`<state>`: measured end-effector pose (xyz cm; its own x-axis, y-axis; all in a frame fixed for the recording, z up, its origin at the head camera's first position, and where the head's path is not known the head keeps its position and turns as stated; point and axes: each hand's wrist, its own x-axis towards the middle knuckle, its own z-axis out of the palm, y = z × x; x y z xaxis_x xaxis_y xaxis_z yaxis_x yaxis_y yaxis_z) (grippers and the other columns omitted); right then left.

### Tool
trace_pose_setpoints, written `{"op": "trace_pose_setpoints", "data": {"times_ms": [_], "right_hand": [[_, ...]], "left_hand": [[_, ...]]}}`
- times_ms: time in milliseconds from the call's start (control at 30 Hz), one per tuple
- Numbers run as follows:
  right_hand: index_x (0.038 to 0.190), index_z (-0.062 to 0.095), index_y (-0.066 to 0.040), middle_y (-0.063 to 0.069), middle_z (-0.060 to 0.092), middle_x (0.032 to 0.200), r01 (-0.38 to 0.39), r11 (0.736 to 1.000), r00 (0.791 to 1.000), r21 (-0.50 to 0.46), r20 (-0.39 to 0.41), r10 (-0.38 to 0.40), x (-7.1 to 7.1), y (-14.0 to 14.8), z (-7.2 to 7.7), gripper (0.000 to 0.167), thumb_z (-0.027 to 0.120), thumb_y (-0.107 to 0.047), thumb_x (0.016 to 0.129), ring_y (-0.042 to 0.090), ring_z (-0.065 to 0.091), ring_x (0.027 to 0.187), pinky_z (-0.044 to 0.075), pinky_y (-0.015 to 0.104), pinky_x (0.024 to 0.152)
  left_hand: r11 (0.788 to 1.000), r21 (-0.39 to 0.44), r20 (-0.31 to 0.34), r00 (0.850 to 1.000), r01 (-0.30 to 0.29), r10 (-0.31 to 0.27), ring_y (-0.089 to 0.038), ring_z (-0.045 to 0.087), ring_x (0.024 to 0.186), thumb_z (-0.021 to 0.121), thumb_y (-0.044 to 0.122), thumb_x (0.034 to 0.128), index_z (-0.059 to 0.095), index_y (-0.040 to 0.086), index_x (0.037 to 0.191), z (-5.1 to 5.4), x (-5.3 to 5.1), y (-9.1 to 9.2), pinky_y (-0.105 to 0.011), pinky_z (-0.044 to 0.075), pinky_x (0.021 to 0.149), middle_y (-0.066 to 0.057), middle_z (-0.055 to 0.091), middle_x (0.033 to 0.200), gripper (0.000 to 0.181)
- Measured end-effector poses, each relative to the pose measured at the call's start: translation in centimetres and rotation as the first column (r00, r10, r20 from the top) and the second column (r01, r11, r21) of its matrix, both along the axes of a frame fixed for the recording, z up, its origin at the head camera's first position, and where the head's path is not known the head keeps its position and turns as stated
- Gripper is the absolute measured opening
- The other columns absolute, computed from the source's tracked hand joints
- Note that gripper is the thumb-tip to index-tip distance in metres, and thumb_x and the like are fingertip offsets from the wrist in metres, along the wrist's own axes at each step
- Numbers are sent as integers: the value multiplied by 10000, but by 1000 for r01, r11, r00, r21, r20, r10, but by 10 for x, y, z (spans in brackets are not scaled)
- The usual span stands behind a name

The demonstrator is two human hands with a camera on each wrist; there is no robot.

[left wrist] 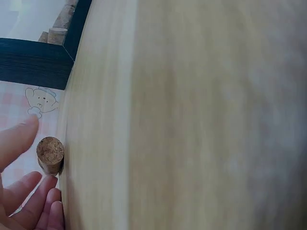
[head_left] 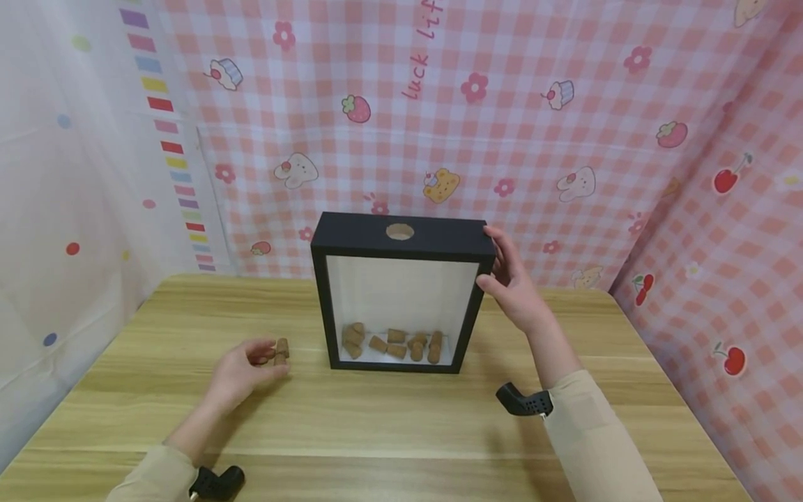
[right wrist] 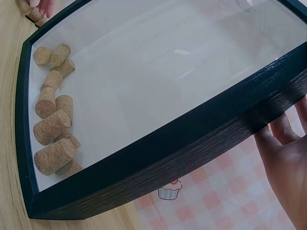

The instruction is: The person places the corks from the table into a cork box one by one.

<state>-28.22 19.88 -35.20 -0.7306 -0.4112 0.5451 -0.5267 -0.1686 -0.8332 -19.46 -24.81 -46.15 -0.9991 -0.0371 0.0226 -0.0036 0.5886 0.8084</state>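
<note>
A black box frame (head_left: 401, 240) with a clear front stands upright on the table, a round hole in its top. Several corks (right wrist: 52, 127) lie along its bottom inside. My right hand (head_left: 517, 293) holds the frame's upper right edge, thumb at the front and fingers reaching toward the back. To the frame's left, my left hand (head_left: 241, 373) is beside loose corks (head_left: 282, 346) on the table. In the left wrist view, the thumb stands apart from a cork (left wrist: 50, 151), while fingertips are at its lower side; whether they touch it I cannot tell.
The wooden table (head_left: 376, 432) reaches back to a pink checked curtain (head_left: 389, 153) behind the frame. A white dotted curtain (head_left: 69, 209) hangs on the left, and more checked cloth (head_left: 740, 279) on the right. Black wrist devices (head_left: 523, 401) sit at both sleeves.
</note>
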Motion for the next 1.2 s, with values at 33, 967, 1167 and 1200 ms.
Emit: {"op": "trace_pose_setpoints", "data": {"times_ms": [33,967,1167,1200], "right_hand": [[1510,328,-297,32,351,1528,0,1000,1000,1,0,0,0,0,0,707,715,-333,920,189,407,1305,420,257,994],[1508,330,-293,38,340,1534,-2,1000,1000,1,-6,2,0,0,1,711,721,-343,916,187,397,1311,412,256,1005],[1506,330,-289,41,337,1539,5,1000,1000,8,-3,-5,1,1,1,694,713,-319,928,192,391,1322,404,259,1017],[1505,331,-290,39,339,1537,4,1000,1000,8,-3,-4,1,1,1,694,714,-322,927,192,393,1318,406,259,1013]], "left_hand": [[1000,-2,-7,1000,0,0,-351,590,1099,846,281,804,571,-81,1290,-1,0,0,-450,474,951,-216,651,1196,665],[994,-109,-150,989,-17,0,-270,641,949,789,135,849,686,-33,1124,-11,5,-5,-293,519,810,-123,703,1022,339],[997,-76,-139,990,5,-16,-284,655,967,748,70,875,681,-44,1183,-11,10,-9,-226,515,789,-163,701,1084,335],[998,-69,-136,991,9,-19,-286,658,969,743,58,876,678,-47,1191,-11,10,-9,-219,515,786,-172,698,1097,338]]}}
